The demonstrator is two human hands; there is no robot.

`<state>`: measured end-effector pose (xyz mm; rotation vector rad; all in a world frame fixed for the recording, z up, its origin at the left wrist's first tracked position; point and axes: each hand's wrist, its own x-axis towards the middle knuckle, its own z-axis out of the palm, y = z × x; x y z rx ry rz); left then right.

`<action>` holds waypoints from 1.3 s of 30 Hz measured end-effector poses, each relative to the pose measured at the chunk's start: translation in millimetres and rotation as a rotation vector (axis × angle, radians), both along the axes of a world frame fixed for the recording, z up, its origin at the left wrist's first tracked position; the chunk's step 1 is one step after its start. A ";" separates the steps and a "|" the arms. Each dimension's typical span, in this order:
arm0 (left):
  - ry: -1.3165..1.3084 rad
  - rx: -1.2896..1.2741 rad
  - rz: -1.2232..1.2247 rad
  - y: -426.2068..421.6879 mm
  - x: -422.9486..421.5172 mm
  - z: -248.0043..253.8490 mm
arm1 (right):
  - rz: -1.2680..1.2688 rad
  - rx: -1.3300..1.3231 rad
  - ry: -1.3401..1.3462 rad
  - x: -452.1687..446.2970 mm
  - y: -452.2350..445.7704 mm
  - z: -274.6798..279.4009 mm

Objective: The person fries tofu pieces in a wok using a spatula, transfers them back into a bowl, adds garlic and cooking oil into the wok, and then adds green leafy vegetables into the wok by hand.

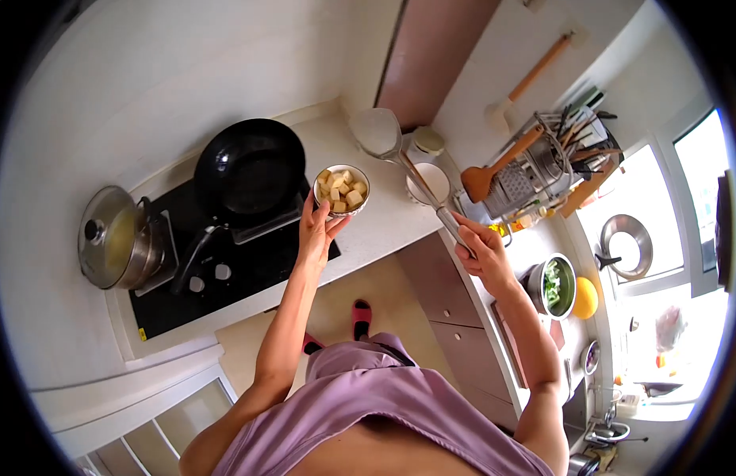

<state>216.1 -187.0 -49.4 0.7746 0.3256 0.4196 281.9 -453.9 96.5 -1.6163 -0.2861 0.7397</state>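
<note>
A small bowl (pixel 320 208) of pale yellow cubes (pixel 341 190) rests in my left hand (pixel 314 230), its fingers and thumb around the rim, just right of the black wok (pixel 251 168). My right hand (pixel 483 252) is wrapped round the handle of a metal spatula (pixel 422 184), whose broad blade points up and left over the counter. The wok sits on the black stove (pixel 249 266) and looks empty inside, with its handle toward me.
A lidded pot (pixel 118 238) stands at the stove's left. A white bowl (pixel 428 184) and a jar (pixel 426 143) are behind the spatula. Further right are a utensil rack (pixel 534 170), a pot of chopped greens (pixel 552 285) and a yellow round item (pixel 585 298).
</note>
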 end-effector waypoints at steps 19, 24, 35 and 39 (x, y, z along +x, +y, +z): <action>0.098 0.109 -0.082 -48.3 175.4 -212.8 | -0.084 0.054 0.170 61.2 -54.9 -106.0; 0.099 0.178 -0.008 -54.8 179.8 -216.8 | -0.082 0.086 0.235 57.9 -34.7 -98.0; 0.444 0.503 0.284 -83.2 -51.9 -103.3 | -0.068 0.245 0.277 12.8 -4.4 -74.1; 0.659 1.613 0.749 12.7 -150.4 -57.5 | -0.149 0.245 0.248 -25.2 -14.3 -67.5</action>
